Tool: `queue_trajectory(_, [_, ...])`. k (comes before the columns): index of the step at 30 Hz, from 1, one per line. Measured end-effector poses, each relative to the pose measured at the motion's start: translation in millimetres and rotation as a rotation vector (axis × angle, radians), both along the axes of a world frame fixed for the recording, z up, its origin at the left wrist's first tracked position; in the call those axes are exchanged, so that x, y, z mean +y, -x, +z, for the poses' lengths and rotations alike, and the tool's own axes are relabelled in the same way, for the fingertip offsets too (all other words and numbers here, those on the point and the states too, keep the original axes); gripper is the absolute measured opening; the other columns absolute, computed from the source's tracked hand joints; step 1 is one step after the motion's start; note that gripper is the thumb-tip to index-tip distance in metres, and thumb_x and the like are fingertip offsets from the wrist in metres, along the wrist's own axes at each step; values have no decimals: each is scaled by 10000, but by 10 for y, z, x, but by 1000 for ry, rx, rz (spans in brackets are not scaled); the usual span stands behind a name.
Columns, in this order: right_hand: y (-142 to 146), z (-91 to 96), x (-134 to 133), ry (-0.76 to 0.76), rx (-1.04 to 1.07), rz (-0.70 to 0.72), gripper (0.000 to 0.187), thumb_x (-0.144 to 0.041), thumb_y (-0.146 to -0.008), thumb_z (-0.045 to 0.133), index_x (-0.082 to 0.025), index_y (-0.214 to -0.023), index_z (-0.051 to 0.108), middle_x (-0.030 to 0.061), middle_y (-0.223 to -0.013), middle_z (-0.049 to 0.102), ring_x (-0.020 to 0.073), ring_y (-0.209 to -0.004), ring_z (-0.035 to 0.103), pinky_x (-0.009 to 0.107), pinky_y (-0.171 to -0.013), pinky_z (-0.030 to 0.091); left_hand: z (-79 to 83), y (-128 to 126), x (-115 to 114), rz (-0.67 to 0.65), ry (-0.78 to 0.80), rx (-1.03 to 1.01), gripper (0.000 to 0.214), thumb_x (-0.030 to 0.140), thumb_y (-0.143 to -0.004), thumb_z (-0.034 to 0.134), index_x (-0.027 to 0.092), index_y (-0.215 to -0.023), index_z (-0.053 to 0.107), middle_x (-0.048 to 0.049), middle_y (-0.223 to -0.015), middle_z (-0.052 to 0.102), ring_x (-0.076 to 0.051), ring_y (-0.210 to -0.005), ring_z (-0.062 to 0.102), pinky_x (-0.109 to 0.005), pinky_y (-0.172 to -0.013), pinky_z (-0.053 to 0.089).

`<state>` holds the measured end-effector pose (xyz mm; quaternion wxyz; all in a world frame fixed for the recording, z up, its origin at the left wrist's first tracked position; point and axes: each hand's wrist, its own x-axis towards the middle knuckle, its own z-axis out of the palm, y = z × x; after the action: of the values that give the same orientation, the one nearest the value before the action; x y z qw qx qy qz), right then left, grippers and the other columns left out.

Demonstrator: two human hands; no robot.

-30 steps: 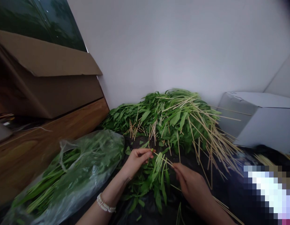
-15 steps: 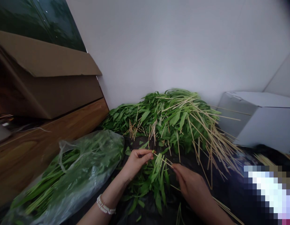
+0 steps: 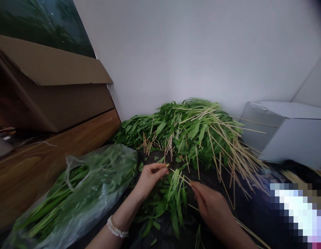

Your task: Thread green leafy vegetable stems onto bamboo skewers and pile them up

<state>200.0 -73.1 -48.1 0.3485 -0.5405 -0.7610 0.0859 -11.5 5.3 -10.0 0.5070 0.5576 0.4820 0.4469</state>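
My left hand (image 3: 149,178), with a pearl bracelet (image 3: 116,228) on its wrist, pinches the top of a green stem at one end of a thin bamboo skewer (image 3: 179,175). My right hand (image 3: 210,205) pinches the skewer's other end. Long green leaves (image 3: 173,200) are threaded on the skewer and hang down between my hands. Behind them rises a big pile of skewered greens (image 3: 191,131), their sticks fanning out to the right.
A clear plastic bag of loose greens (image 3: 79,193) lies at the left on black sheeting (image 3: 162,238). A cardboard box (image 3: 51,90) sits on a wooden ledge (image 3: 56,152) at the left. A white box (image 3: 287,131) stands at the right, against the white wall.
My left fingertips have edged slightly left and up along the skewer end. The hanging leaves shifted a little; everything else stays put.
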Motion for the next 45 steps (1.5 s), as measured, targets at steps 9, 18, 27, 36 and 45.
queue_trajectory(9, [1, 12, 8, 60, 5, 30, 314, -198, -949, 310, -220, -1048, 607, 59, -1010, 709, 177, -897, 690, 303, -817, 526, 32, -46, -34, -31, 19, 9, 346, 417, -655, 769, 135, -856, 773, -62, -699, 727, -134, -599, 575, -217, -545, 417])
queue_trajectory(18, [17, 20, 3, -6, -13, 11, 319, -180, -934, 333, -219, -1028, 636, 53, -991, 722, 163, -850, 699, 275, -778, 538, -7, -40, -10, -22, -21, 47, 339, 421, -661, 761, 139, -849, 772, -61, -701, 733, -148, -616, 603, -230, -565, 442])
queue_trajectory(27, [20, 5, -4, 26, 1, 14, 307, -188, -941, 317, -218, -1011, 614, 53, -992, 712, 173, -867, 694, 299, -807, 527, -35, -49, -6, 4, -122, 96, 300, 397, -684, 742, 133, -823, 771, -55, -688, 736, -163, -606, 620, -255, -594, 475])
queue_trajectory(36, [59, -23, -5, 78, 30, 51, 284, -199, -945, 313, -214, -957, 596, 53, -895, 709, 177, -813, 693, 273, -743, 505, -119, -58, -29, 100, -350, 298, 172, 308, -724, 718, 185, -826, 783, -53, -770, 753, -190, -648, 644, -260, -602, 477])
queue_trajectory(45, [73, -12, -11, 66, 96, 53, 280, -222, -959, 306, -212, -922, 583, 53, -857, 691, 179, -788, 680, 275, -724, 493, -61, -52, -36, 40, -300, 208, 224, 349, -772, 685, 177, -882, 777, -66, -874, 753, -214, -802, 664, -273, -731, 492])
